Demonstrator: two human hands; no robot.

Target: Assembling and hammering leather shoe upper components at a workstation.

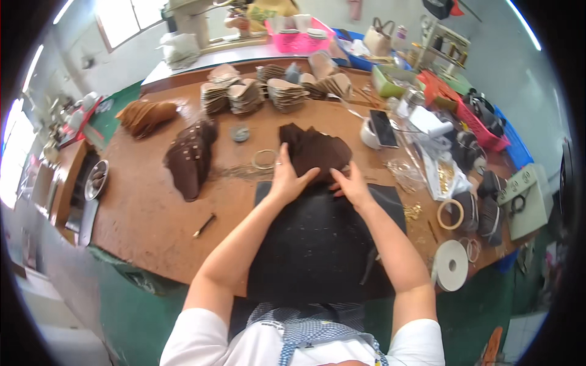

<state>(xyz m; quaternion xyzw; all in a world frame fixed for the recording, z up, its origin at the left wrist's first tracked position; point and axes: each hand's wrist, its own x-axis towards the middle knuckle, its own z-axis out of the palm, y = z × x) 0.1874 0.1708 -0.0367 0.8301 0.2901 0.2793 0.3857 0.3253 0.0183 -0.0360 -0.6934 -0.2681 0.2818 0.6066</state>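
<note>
Head view: hands (317,180) on floppy brown leather pieces (314,149)

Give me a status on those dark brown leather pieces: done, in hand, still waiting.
Done, by the look of it: a fanned row of dark brown pieces with pale studs lies to the left. In hand: the left hand and right hand press on a dark brown pile at the far edge of the black mat. Seemingly waiting: tan stacks at the back. No count is possible.
</note>
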